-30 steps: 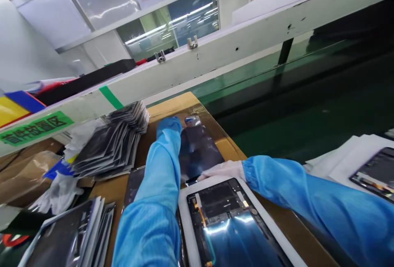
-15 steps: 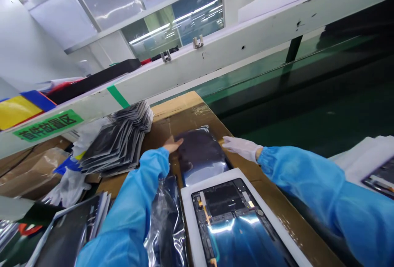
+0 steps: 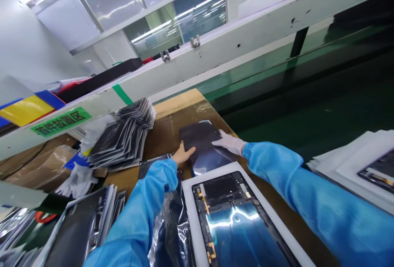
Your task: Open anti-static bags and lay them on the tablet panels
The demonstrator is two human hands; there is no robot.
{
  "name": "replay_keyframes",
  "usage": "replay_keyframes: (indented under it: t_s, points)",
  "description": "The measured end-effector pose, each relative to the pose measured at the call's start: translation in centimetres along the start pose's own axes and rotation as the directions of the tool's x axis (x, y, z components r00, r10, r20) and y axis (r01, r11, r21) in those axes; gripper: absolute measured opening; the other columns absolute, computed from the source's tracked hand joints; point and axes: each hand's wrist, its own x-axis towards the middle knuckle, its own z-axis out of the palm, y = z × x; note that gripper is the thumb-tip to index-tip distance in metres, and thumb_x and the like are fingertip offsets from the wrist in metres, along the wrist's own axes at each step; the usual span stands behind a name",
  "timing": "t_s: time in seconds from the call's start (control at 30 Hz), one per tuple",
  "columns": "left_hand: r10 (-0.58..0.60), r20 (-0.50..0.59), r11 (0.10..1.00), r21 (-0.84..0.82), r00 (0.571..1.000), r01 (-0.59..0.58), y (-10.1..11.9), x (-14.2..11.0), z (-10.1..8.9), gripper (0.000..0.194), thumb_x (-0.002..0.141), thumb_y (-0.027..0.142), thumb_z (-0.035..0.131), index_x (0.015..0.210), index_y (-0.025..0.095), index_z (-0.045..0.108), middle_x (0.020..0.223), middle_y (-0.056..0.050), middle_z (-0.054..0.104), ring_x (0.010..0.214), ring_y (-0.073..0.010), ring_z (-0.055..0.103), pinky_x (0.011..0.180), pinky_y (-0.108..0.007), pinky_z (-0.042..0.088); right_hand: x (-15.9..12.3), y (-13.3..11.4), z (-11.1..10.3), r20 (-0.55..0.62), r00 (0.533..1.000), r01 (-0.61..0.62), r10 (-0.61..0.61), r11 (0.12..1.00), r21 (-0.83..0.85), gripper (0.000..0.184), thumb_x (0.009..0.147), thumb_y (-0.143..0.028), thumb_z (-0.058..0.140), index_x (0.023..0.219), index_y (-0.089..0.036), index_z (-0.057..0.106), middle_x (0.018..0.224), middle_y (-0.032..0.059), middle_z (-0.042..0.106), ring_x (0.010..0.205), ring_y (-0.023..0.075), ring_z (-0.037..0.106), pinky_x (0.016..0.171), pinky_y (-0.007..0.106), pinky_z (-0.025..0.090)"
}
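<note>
Your left hand (image 3: 183, 154), bare, is resting on the left edge of a dark bagged panel (image 3: 205, 148), fingers extended and lying flat, the thumb pointing toward 1 o'clock; it is pressing rather than gripping. Your right hand (image 3: 229, 142), in a white glove, is lying palm-down on the panel's right half, fingers straight and spread slightly toward 10 o'clock, closed around nothing. Both blue sleeves are reaching in from 6 and 4 o'clock.

The bagged panel is lying flat on the brown cardboard surface (image 3: 172, 115), just above centre of view, its near edge touching or slightly tucked under the white tray (image 3: 189, 201) at 6 o'clock. That tray is carrying an opened tablet body (image 3: 234, 217) with its internals facing up, glare running across the lower part.

At 9 o'clock from the hands, a fanned stack of dark bagged sheets (image 3: 123, 135) is leaning against the white rail (image 3: 246, 37). At 7 o'clock a second pile of flat panels (image 3: 83, 226) is standing near the crumpled clear plastic (image 3: 168, 226) beside your left sleeve. A green label (image 3: 60, 122) is sitting on the rail at 10 o'clock. The dark green conveyor belt (image 3: 323, 107) is running from 1 to 3 o'clock, and another white tray (image 3: 347, 164) is lying at 3 o'clock.
</note>
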Motion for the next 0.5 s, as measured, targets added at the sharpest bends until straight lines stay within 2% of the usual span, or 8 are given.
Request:
replay_keyframes:
  t_s: [0.07,0.1,0.17,0.23,0.3,0.37,0.43,0.5]
  points:
    - [0.07,0.04,0.995,0.07,0.997,-0.073,-1.8,-2.1,-1.0,0.105,0.081,0.045,0.066,0.155,0.006,0.002,0.157,-0.017,0.023,0.144,-0.0265,0.029,0.119,-0.034,0.022,-1.7,1.0,-0.2,0.052,0.998,0.029,-0.028,0.999,-0.013,0.06,0.089,-0.048,0.061,0.139,-0.019,0.048,0.131,0.0123,0.057,0.118,0.0257,0.055,0.102,0.037,0.042]
    - [0.107,0.099,0.987,0.11,0.989,-0.117,-2.7,-3.3,-1.4,0.11,0.078,0.046,0.07,0.155,0.008,0.002,0.157,-0.017,0.025,0.143,-0.0283,0.031,0.119,-0.036,0.023,-2.6,1.6,-0.3,0.085,0.996,0.044,-0.042,0.999,-0.024,0.07,0.085,-0.046,0.066,0.144,-0.019,0.043,0.129,0.0119,0.059,0.117,0.0256,0.056,0.1,0.033,0.043]
    - [0.187,0.261,0.952,0.188,0.947,-0.24,-3.9,-5.4,-1.5,0.117,0.073,0.047,0.073,0.155,0.009,-0.001,0.154,-0.02,0.031,0.139,-0.031,0.037,0.116,-0.039,0.028,-4.1,2.6,-0.1,0.152,0.986,0.071,-0.062,0.996,-0.052,0.097,0.073,-0.04,0.077,0.153,-0.018,0.027,0.122,0.0108,0.062,0.113,0.0257,0.059,0.095,0.03,0.045]
    - [0.222,0.359,0.901,0.279,0.906,-0.332,-4.1,-6.8,-0.8,0.114,0.075,0.046,0.07,0.155,0.01,-0.003,0.148,-0.022,0.039,0.134,-0.0334,0.042,0.112,-0.041,0.032,-4.8,2.9,0.5,0.194,0.979,0.083,-0.062,0.991,-0.105,0.116,0.063,-0.03,0.082,0.156,-0.017,0.013,0.116,0.0117,0.063,0.109,0.0276,0.06,0.094,0.031,0.045]
    - [0.208,0.33,0.834,0.432,0.921,-0.343,-3.6,-7.4,0.4,0.1,0.082,0.045,0.06,0.156,0.015,0.0,0.138,-0.023,0.048,0.127,-0.0374,0.046,0.105,-0.047,0.037,-4.5,2.5,1.4,0.185,0.982,0.071,-0.036,0.98,-0.185,0.114,0.066,-0.021,0.077,0.157,-0.017,0.007,0.115,0.016,0.061,0.104,0.0315,0.062,0.093,0.038,0.045]
    - [0.17,0.232,0.774,0.57,0.958,-0.275,-2.8,-7.2,1.7,0.087,0.087,0.042,0.051,0.156,0.021,0.003,0.125,-0.022,0.053,0.119,-0.0403,0.049,0.096,-0.049,0.041,-3.7,1.6,2.4,0.15,0.989,0.042,-0.002,0.964,-0.262,0.103,0.073,-0.014,0.067,0.157,-0.021,0.007,0.113,0.0202,0.058,0.094,0.034,0.065,0.088,0.044,0.045]
    - [0.166,0.141,0.752,0.622,0.976,-0.218,-2.5,-6.5,2.6,0.088,0.086,0.04,0.053,0.156,0.023,0.003,0.115,-0.021,0.055,0.114,-0.0404,0.052,0.092,-0.047,0.043,-2.8,0.8,2.9,0.123,0.992,0.025,0.014,0.951,-0.308,0.101,0.073,-0.011,0.063,0.157,-0.025,0.007,0.111,0.0207,0.056,0.088,0.0341,0.066,0.082,0.044,0.045]
    - [0.189,0.083,0.77,0.606,0.979,-0.2,-2.7,-5.7,2.8,0.098,0.081,0.038,0.063,0.156,0.021,0.003,0.112,-0.02,0.057,0.111,-0.0389,0.055,0.092,-0.044,0.044,-2.1,0.2,3.0,0.104,0.995,0.024,0.01,0.945,-0.325,0.108,0.07,-0.015,0.068,0.157,-0.024,0.004,0.109,0.0188,0.057,0.091,0.0345,0.065,0.082,0.042,0.045]
